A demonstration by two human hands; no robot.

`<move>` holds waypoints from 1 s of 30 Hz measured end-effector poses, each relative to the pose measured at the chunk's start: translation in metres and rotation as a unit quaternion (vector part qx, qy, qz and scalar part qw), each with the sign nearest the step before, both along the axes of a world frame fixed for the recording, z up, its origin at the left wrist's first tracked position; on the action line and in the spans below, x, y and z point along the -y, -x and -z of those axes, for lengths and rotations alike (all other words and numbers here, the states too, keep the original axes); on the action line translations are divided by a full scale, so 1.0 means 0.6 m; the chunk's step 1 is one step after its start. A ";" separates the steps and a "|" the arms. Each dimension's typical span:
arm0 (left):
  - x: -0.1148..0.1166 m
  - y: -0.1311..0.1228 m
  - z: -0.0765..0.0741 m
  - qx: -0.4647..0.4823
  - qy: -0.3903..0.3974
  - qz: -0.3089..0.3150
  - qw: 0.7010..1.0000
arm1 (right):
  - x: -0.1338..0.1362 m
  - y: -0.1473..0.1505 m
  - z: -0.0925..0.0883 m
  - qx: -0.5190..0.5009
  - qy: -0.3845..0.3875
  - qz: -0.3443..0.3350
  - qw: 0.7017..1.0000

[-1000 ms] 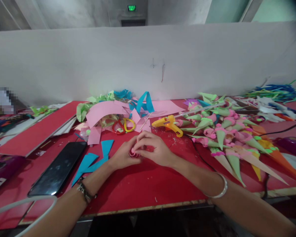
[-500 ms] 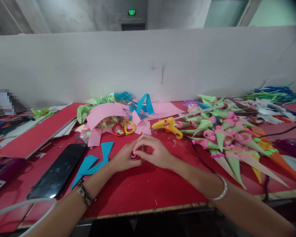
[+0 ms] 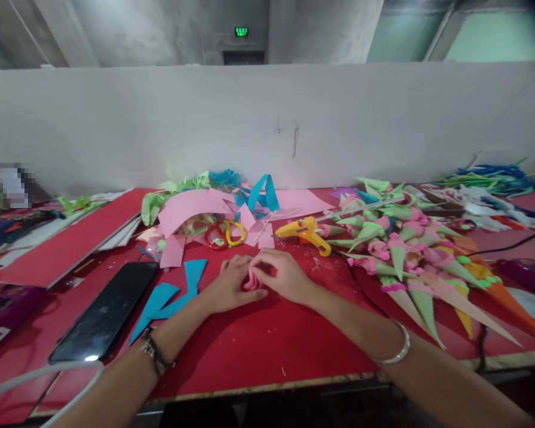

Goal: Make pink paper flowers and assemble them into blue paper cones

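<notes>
Between my hands, over the red table, is a small rolled pink paper piece (image 3: 251,282), curled like a flower. My left hand (image 3: 232,286) is closed around it from the left, thumb along its near side. From the right, the fingers of my right hand (image 3: 285,274) pinch at its top edge; they partly cover it. Just beyond my hands lie scissors with one red and one yellow handle (image 3: 234,233). A yellow glue gun (image 3: 305,233) rests on its side to the right. Cut blue paper pieces (image 3: 195,274) lie left of my left wrist.
A black phone (image 3: 107,309) lies at left, near a red board (image 3: 75,241). Pink paper sheets (image 3: 196,207) and crumpled scraps sit at the back. Several paper cones with pink trim (image 3: 397,252) are heaped at right, where a black cord runs. A white partition (image 3: 182,125) stands behind.
My hands have shifted slightly, and more of the pink paper roll shows, looking looser and wider. The view has tilted up a little.
</notes>
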State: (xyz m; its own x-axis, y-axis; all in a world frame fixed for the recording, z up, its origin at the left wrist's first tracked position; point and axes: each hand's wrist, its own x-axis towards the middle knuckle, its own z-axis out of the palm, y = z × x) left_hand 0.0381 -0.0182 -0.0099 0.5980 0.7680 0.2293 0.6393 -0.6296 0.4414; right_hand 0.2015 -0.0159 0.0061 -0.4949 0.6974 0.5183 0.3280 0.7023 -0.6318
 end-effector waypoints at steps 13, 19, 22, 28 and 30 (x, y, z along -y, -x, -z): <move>-0.001 0.005 -0.003 -0.017 -0.001 0.031 0.999 | -0.004 -0.012 0.000 0.059 -0.042 -0.031 0.997; -0.001 0.005 -0.003 -0.008 0.000 0.037 0.999 | -0.007 -0.018 -0.002 0.080 -0.051 -0.032 0.995; 0.000 0.005 -0.002 -0.015 0.002 0.039 0.999 | -0.005 -0.018 -0.002 0.093 -0.056 -0.032 0.994; -0.001 0.005 0.000 -0.009 0.003 0.047 0.999 | -0.002 -0.013 -0.008 0.137 -0.064 -0.013 0.988; -0.002 0.005 0.001 -0.004 0.004 0.048 0.999 | -0.003 -0.013 -0.009 0.149 -0.072 -0.008 0.986</move>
State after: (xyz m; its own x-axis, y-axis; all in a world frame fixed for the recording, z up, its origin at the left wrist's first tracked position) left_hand 0.0350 -0.0169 -0.0105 0.6708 0.7089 0.2180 0.5799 -0.6846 0.4417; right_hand 0.2092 -0.0143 0.0116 -0.6512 0.6179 0.4407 0.4721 0.7844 -0.4022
